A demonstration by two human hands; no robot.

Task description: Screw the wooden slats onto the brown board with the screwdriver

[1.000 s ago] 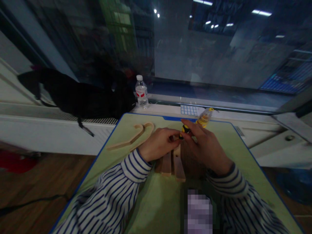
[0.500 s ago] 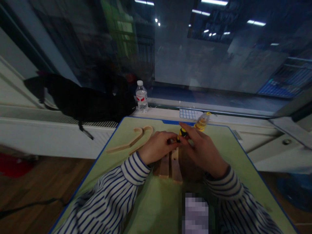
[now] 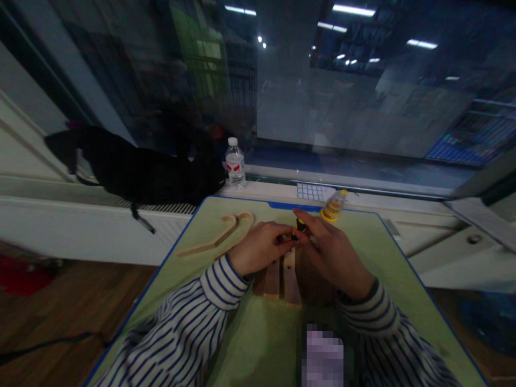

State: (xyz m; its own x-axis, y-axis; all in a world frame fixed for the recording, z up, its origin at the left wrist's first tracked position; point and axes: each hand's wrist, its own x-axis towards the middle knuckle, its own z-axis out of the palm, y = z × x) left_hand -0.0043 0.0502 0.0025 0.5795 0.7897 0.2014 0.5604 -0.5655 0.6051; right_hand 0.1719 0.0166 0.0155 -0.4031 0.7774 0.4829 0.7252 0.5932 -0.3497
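Observation:
Over the wooden pieces, my right hand [image 3: 334,255] grips a stubby screwdriver [image 3: 299,224] with a black-and-yellow handle, held upright, its tip hidden by fingers. Beside it, my left hand [image 3: 260,248] is closed, with thumb and fingertips pinched at the screwdriver's lower end. Under my hands lie two flat light wooden strips [image 3: 292,282] with small dark holes, side by side on a darker brown wooden piece [image 3: 316,277]. Their far ends are covered by my hands. To the left, two hook-ended wooden pieces [image 3: 217,239] rest on the table.
The green table [image 3: 237,344] has a blue edge. A yellow-capped clear bottle [image 3: 334,207] stands at its far edge. On the sill are a water bottle [image 3: 235,164], a black bag [image 3: 145,166] and a blue-gridded sheet [image 3: 310,191]. A pixelated patch covers something near the front.
Both hands stay together around the screwdriver, and the right fingers have shifted slightly on its handle. The whole view has moved a little; the wooden pieces lie as before.

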